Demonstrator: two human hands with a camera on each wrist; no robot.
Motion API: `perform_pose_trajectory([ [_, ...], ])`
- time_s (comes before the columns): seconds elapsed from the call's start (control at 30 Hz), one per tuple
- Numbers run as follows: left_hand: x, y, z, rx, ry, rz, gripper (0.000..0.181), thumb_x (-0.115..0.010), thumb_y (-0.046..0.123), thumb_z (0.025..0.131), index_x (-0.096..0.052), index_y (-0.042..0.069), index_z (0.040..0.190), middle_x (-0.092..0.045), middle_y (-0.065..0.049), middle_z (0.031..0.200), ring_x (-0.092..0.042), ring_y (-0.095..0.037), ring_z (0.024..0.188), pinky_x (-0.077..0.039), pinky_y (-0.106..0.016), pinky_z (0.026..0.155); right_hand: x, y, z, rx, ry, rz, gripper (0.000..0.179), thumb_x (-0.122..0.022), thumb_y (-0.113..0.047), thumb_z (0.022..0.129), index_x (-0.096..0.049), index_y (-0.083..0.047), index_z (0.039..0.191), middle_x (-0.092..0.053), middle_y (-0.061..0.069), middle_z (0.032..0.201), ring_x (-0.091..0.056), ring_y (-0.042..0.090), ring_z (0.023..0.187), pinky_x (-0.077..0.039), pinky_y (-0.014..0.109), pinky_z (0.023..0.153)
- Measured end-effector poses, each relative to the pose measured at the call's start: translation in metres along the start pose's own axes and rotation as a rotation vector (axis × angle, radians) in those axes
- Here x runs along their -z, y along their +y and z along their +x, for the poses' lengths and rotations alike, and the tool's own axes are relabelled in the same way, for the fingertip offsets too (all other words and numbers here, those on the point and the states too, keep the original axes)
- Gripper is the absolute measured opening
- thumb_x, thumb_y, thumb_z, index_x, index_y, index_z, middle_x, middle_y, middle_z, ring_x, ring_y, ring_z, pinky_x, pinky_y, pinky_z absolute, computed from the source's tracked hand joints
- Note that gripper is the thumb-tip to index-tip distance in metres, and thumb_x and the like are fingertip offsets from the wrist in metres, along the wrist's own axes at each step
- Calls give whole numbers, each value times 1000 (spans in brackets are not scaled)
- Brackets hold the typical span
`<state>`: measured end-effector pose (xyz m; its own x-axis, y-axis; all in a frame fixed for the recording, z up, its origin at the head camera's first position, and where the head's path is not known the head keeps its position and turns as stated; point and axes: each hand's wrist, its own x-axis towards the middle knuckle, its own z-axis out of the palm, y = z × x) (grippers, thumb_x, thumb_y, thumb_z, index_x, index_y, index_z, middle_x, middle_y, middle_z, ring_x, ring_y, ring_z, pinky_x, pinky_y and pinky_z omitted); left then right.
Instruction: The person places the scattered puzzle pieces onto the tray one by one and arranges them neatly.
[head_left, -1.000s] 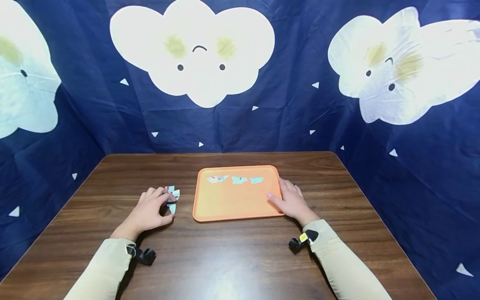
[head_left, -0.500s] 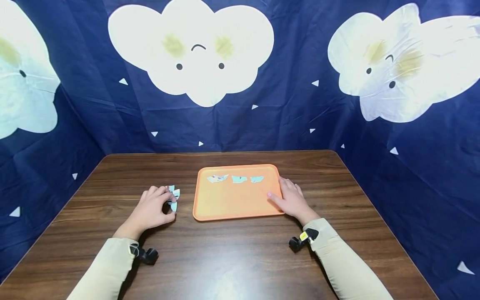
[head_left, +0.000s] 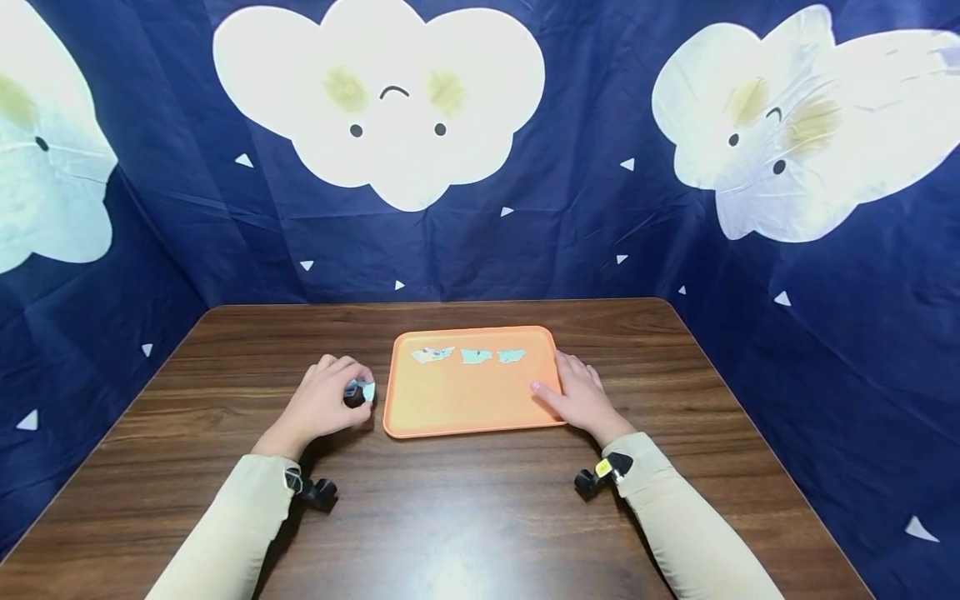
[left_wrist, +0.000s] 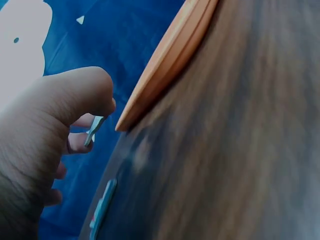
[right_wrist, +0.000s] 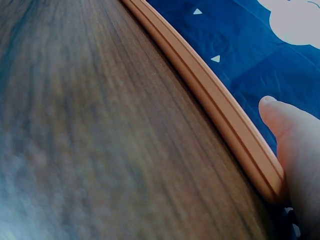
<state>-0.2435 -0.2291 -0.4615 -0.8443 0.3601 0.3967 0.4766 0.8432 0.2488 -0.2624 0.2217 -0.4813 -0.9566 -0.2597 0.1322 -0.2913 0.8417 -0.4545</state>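
My left hand (head_left: 322, 404) is just off the left side of the orange tray (head_left: 465, 400). It pinches a small flat light-blue puzzle piece (head_left: 367, 390) between thumb and fingertips. In the left wrist view this piece (left_wrist: 94, 131) is tilted and clear of the table, near the tray's rim. A second piece (left_wrist: 103, 207) lies below on the tabletop; my hand hides it in the head view. My right hand (head_left: 587, 400) rests at the tray's right edge, its thumb over the rim and its fingers along the outside. Three light-blue printed pieces (head_left: 476, 357) lie in a row along the tray's far side.
A brown wooden table (head_left: 465, 508) carries everything. Behind it and along both sides hangs a dark blue curtain (head_left: 577, 233) with white clouds. Each wrist bears a small black camera, the left camera (head_left: 320, 493) hanging close over the tabletop.
My left hand has picked up a piece from the small group on the left and moved right and slightly up toward the tray. My right hand stays at the tray's edge.
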Motion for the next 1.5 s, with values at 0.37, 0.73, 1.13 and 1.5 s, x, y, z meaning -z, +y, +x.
perform_pose_trajectory([
  [0.37, -4, 18, 20, -15, -37, -57, 34, -81, 35, 72, -69, 26, 103, -61, 5, 103, -45, -23, 94, -36, -44, 80, -2, 0, 1, 3, 11, -7, 90, -49, -61, 98, -26, 2, 157, -31, 20, 161, -25, 40, 149, -14, 60, 119],
  [0.73, -12, 32, 44, -93, 3, -109, 32, -76, 29, 72, -65, 26, 102, -62, 3, 97, -45, -21, 94, -35, -42, 80, 0, 0, 0, 15, 27, -13, 90, -50, -61, 98, -27, 4, 156, -32, 22, 160, -26, 41, 148, -14, 61, 119],
  [1.13, -22, 53, 70, -114, -50, -156, 46, -75, 28, 73, -67, 22, 118, -62, 3, 105, -44, -19, 97, -34, -44, 86, -3, 2, 1, 8, 13, -26, 91, -48, -62, 98, -26, 4, 157, -31, 22, 161, -25, 40, 149, -14, 59, 119],
  [1.5, -39, 76, 96, -182, -60, -173, 43, -72, 31, 76, -67, 21, 118, -64, 4, 106, -45, -18, 99, -35, -44, 87, 0, 2, -3, 22, 11, -8, 96, -50, -65, 95, -23, 3, 158, -30, 21, 162, -23, 40, 150, -12, 59, 120],
])
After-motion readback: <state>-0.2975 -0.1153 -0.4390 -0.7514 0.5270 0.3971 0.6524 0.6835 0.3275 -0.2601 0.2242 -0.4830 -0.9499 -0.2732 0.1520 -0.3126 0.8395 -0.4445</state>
